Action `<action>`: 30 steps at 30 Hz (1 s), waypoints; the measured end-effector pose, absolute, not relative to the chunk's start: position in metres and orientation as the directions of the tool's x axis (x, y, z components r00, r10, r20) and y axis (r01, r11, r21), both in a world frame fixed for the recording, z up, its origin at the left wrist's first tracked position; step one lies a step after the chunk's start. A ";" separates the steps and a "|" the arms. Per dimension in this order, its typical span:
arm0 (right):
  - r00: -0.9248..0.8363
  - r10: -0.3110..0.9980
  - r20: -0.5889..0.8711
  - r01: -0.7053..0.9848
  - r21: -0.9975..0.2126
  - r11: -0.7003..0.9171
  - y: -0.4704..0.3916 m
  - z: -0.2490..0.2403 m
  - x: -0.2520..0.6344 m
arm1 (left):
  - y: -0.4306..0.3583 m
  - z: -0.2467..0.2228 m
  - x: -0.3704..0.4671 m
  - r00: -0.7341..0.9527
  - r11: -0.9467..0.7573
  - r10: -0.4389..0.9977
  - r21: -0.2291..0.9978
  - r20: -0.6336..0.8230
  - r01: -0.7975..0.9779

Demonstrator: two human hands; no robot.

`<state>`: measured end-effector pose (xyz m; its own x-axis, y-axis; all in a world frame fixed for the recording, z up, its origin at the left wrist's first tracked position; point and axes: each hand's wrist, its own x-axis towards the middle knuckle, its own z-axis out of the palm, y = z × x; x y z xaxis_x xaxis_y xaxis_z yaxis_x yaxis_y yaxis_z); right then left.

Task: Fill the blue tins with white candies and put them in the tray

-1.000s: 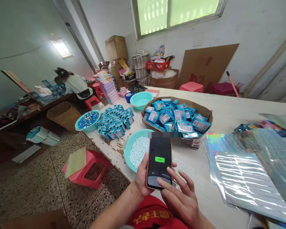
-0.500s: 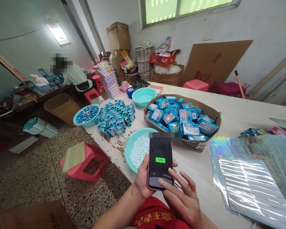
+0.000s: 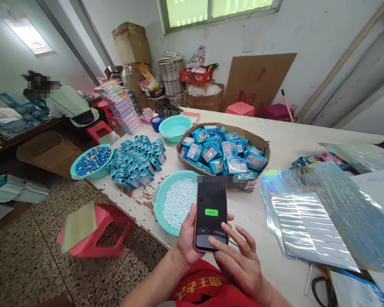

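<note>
A smartphone (image 3: 211, 200) with a dark screen and a green bubble on it is held upright over the table's front edge. My left hand (image 3: 187, 238) wraps around it from the left and behind, fingertips showing at its right side. My right hand (image 3: 240, 260) holds nothing; its fingers are apart, and one fingertip lies on the lower part of the screen. Just behind the phone is a turquoise basin (image 3: 158, 209) of small white pieces (image 3: 179, 200). Beyond it, a cut-down carton (image 3: 262, 164) is heaped with blue printed boxes (image 3: 235, 164).
Blue boxes (image 3: 137, 162) stand packed together left of centre, beside a basin of blue caps (image 3: 92, 160). Another turquoise basin (image 3: 176, 128) sits behind. Shiny film sheets (image 3: 310, 221) and scissors (image 3: 321, 290) lie right. A red stool (image 3: 109, 230) stands left; a person (image 3: 70, 104) sits farther back.
The view has swung to the right, so the table and room appear shifted left, and scissors now show at lower right. Both hands keep nearly the same pose on the phone.
</note>
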<state>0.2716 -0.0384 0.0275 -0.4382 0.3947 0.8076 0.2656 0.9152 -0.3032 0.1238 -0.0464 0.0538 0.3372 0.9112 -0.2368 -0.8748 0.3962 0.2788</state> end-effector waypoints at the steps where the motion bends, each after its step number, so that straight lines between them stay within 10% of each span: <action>1: -0.434 0.398 0.808 0.265 -0.308 0.914 -0.039 0.027 0.271 | -0.047 0.053 0.124 0.332 0.393 0.912 0.278 -0.242 -0.877; 30: -0.405 0.394 0.825 0.239 -0.321 0.917 -0.040 0.034 0.279 | -0.070 0.043 0.121 0.289 0.355 0.915 0.225 -0.281 -0.907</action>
